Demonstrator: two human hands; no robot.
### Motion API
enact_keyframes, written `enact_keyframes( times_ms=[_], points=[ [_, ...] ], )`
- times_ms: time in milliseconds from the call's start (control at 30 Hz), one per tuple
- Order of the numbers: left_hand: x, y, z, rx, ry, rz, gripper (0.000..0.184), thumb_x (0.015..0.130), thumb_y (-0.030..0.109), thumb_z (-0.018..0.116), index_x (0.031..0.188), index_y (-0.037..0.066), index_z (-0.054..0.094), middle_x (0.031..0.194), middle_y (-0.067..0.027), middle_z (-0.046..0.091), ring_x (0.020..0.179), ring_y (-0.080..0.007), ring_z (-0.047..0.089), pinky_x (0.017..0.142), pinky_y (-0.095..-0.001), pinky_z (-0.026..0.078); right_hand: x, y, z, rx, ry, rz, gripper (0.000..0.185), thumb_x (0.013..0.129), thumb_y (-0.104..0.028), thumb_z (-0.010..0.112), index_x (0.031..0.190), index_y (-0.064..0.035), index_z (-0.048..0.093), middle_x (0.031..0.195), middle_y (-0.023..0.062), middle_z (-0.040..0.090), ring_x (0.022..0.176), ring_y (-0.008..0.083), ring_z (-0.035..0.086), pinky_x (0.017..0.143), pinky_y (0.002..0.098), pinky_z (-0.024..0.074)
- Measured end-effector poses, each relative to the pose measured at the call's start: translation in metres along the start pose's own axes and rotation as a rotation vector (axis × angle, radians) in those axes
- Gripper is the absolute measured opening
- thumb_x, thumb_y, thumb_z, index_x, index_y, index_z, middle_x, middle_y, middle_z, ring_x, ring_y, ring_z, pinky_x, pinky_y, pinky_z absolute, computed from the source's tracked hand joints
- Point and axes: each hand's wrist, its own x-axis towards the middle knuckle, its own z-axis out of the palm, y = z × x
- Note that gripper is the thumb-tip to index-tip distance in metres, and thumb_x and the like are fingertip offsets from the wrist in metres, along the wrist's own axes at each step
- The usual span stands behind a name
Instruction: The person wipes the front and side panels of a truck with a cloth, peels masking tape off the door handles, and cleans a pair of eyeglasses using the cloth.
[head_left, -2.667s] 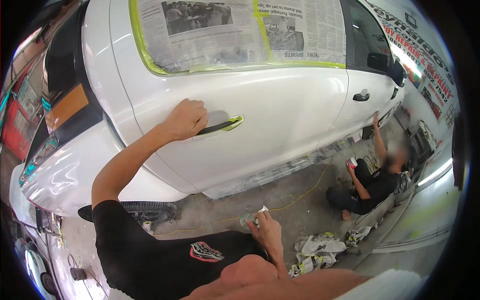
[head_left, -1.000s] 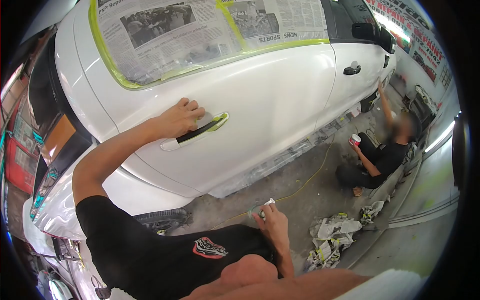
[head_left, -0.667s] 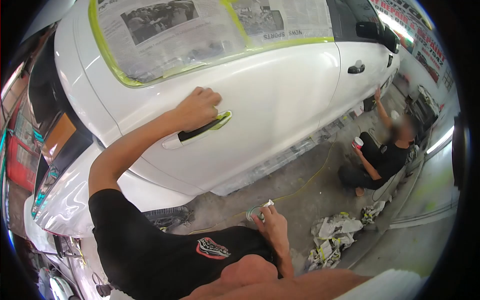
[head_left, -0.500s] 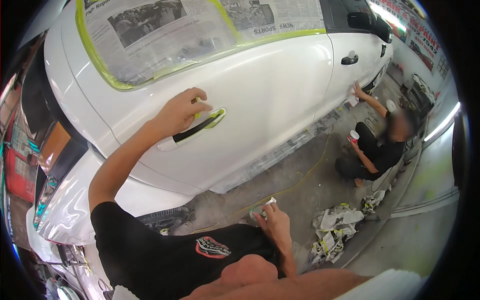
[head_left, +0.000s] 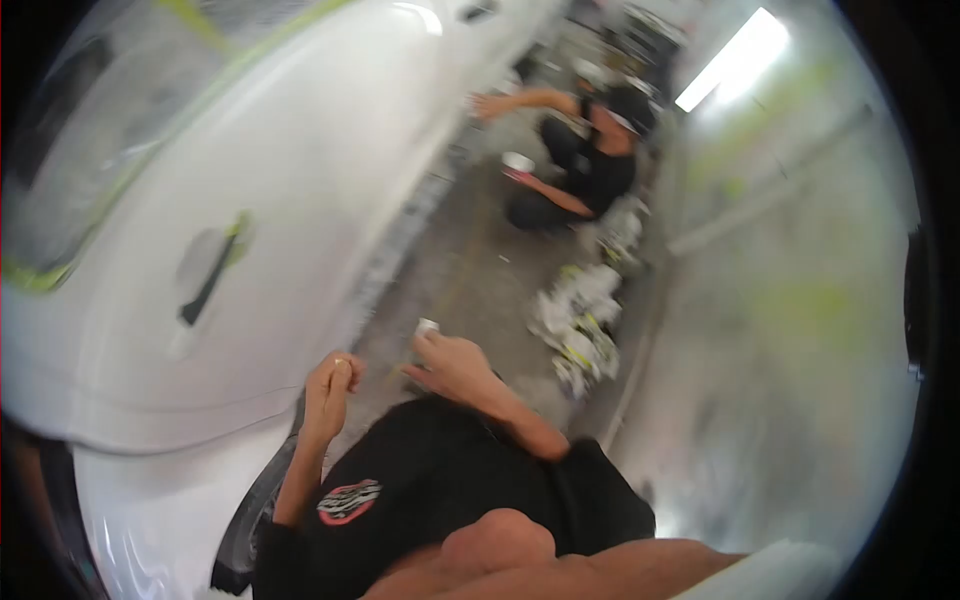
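My left hand point(head_left: 334, 388) is closed, low beside the white car's rear door point(head_left: 270, 190); whatever its fingers hold, if anything, is too small or blurred to name. To its right, my right hand point(head_left: 455, 368) is closed around a small white crumpled piece point(head_left: 427, 328), perhaps cloth or paper, which sticks out past the fingers. The two hands are apart, in front of my black shirt. A black door handle point(head_left: 208, 285) has yellow-green masking tape point(head_left: 238, 236) at its upper end. It lies up and left of my left hand.
A person in black point(head_left: 600, 165) crouches by the car, one hand at its lower side, the other holding a white-and-red can point(head_left: 518, 163). Crumpled masking paper point(head_left: 580, 315) lies on the floor along the wall point(head_left: 770, 330). Masking sheets point(head_left: 395, 250) line the sill.
My left hand has come away from the door handle, down toward my right hand, and its fingers have closed. My view has swung to the right and is blurred.
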Motion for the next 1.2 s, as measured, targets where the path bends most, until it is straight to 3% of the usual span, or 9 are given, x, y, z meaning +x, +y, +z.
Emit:
enact_keyframes(
  times_ms=[67, 167, 267, 400, 500, 733, 833, 1033, 1200],
  points=[
    [0.001, 0.055, 0.056, -0.162, -0.141, -0.001, 0.016, 0.103, 0.011, 0.058, 0.105, -0.001, 0.069, 0.097, -0.0096, 0.066, 0.088, -0.0178, 0.064, 0.078, -0.0305, 0.052, -0.002, 0.013, 0.013, 0.043, 0.019, -0.014, 0.038, 0.091, -0.039, 0.072, 0.102, -0.0045, 0.059, 0.102, 0.0168, 0.065, 0.082, 0.0369, 0.07, 0.065, 0.0472, 0.0564],
    [0.015, 0.08, 0.091, -0.021, -0.601, 0.402, 0.033, 0.097, 0.005, 0.065, 0.13, 0.005, 0.067, 0.115, -0.0117, 0.07, 0.09, -0.0227, 0.064, 0.087, -0.0333, 0.053, 0.002, 0.028, 0.022, 0.103, 0.011, 0.045, 0.036, 0.09, -0.036, 0.074, 0.103, -0.0059, 0.059, 0.096, 0.0152, 0.062, 0.081, 0.0404, 0.068, 0.067, 0.0499, 0.0535],
    [0.028, 0.082, 0.151, 0.028, -0.717, 0.51, 0.036, 0.097, 0.008, 0.066, 0.132, 0.007, 0.066, 0.116, -0.0125, 0.071, 0.096, -0.0256, 0.063, 0.09, -0.0378, 0.051, 0.005, 0.049, 0.018, 0.124, -0.021, 0.126, 0.035, 0.091, -0.036, 0.073, 0.104, -0.0057, 0.061, 0.103, 0.0165, 0.064, 0.083, 0.0414, 0.069, 0.07, 0.0514, 0.0562],
    [0.043, 0.074, 0.195, 0.197, -1.002, 0.307, 0.032, 0.097, 0.011, 0.067, 0.128, 0.007, 0.069, 0.107, -0.0138, 0.072, 0.103, -0.0284, 0.065, 0.089, -0.0411, 0.05, -0.009, 0.088, 0.011, 0.151, 0.036, 0.202, 0.036, 0.09, -0.036, 0.073, 0.105, -0.0056, 0.062, 0.103, 0.017, 0.066, 0.086, 0.0414, 0.07, 0.075, 0.0522, 0.057],
    [0.055, 0.06, 0.224, 0.113, -1.003, 0.253, 0.03, 0.097, 0.009, 0.065, 0.127, 0.006, 0.068, 0.102, -0.0129, 0.071, 0.097, -0.0282, 0.067, 0.087, -0.0395, 0.051, -0.027, 0.124, 0.002, 0.149, 0.085, 0.289, 0.035, 0.09, -0.036, 0.073, 0.105, -0.0054, 0.062, 0.102, 0.0171, 0.066, 0.088, 0.0411, 0.07, 0.077, 0.0513, 0.057],
    [0.075, 0.054, 0.267, -0.026, -1.176, -0.201, 0.026, 0.106, 0.013, 0.055, 0.126, 0.003, 0.068, 0.101, -0.0061, 0.072, 0.093, -0.0136, 0.067, 0.086, -0.0311, 0.051, -0.076, 0.196, -0.024, 0.062, 0.238, 0.555, 0.036, 0.09, -0.036, 0.073, 0.104, -0.0048, 0.062, 0.104, 0.018, 0.067, 0.088, 0.0416, 0.07, 0.076, 0.0518, 0.0571],
    [0.077, 0.046, 0.28, -0.136, -1.17, -0.246, 0.026, 0.107, 0.014, 0.056, 0.127, 0.004, 0.067, 0.099, -0.0043, 0.071, 0.091, -0.01, 0.064, 0.084, -0.0285, 0.05, -0.093, 0.221, -0.036, 0.042, 0.273, 0.652, 0.036, 0.091, -0.036, 0.072, 0.104, -0.0043, 0.061, 0.104, 0.0186, 0.066, 0.087, 0.0418, 0.07, 0.075, 0.0519, 0.0573],
    [0.092, 0.037, 0.322, 0.173, -1.275, -0.115, 0.026, 0.101, 0.019, 0.066, 0.122, 0.004, 0.07, 0.094, -0.0058, 0.071, 0.083, -0.0122, 0.063, 0.077, -0.0302, 0.05, -0.122, 0.269, -0.03, -0.013, 0.314, 0.79, 0.036, 0.093, -0.037, 0.07, 0.103, -0.0045, 0.06, 0.103, 0.0182, 0.064, 0.083, 0.0424, 0.07, 0.071, 0.0517, 0.0568],
    [0.099, 0.022, 0.356, 0.372, -1.381, -0.083, 0.027, 0.094, 0.029, 0.07, 0.104, 0.004, 0.075, 0.083, -0.0163, 0.073, 0.074, -0.028, 0.071, 0.07, -0.0396, 0.054, -0.15, 0.306, 0.024, 0.055, 0.371, 0.946, 0.035, 0.095, -0.039, 0.069, 0.104, -0.0068, 0.058, 0.096, 0.0182, 0.063, 0.082, 0.0441, 0.068, 0.07, 0.054, 0.055]
  ],
)
